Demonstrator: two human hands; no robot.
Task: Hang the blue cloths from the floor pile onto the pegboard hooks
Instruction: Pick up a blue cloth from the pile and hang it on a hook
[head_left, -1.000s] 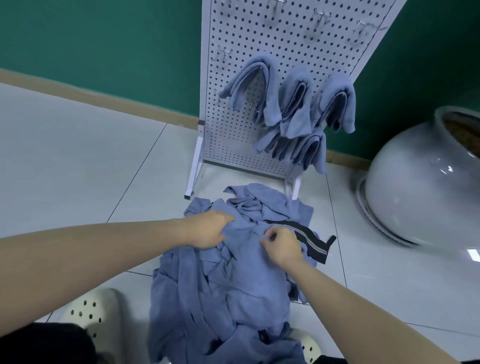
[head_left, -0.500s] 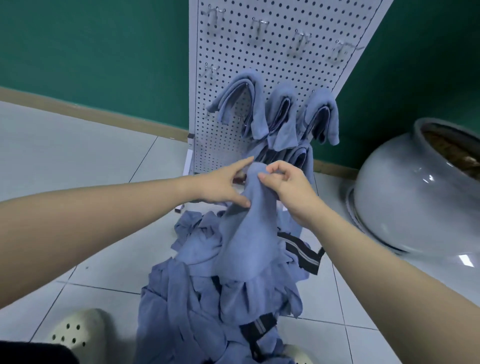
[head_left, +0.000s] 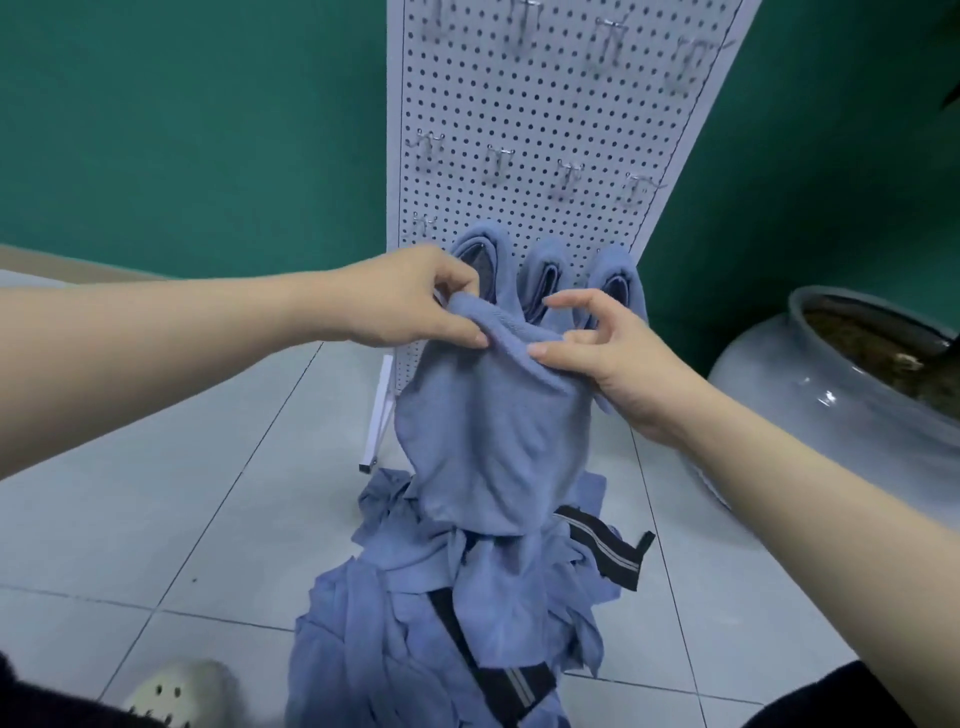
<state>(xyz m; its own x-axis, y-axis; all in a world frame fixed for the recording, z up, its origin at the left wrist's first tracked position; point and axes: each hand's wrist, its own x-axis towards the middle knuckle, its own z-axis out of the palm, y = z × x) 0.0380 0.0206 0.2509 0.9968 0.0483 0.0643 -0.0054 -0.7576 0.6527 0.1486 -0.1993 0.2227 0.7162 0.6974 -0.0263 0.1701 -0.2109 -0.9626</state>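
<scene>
A blue cloth (head_left: 493, 431) hangs in the air in front of the white pegboard (head_left: 545, 104). My left hand (head_left: 410, 301) pinches its top edge on the left, and my right hand (head_left: 597, 353) pinches the same edge on the right. Behind the held cloth, three blue cloths (head_left: 618, 275) hang on hooks low on the board. Several bare metal hooks (head_left: 569, 176) stick out higher up. The floor pile of blue cloths (head_left: 415, 613) lies below the held cloth, with black striped straps running through it.
A large grey glazed pot (head_left: 831, 400) stands on the floor to the right of the pegboard. A green wall rises behind the board. A cream perforated shoe (head_left: 176, 691) shows at the bottom left on the pale tiled floor.
Both hands have lifted one blue cloth from the pile up to the level of the hung cloths. The hands have spread slightly apart along its top edge.
</scene>
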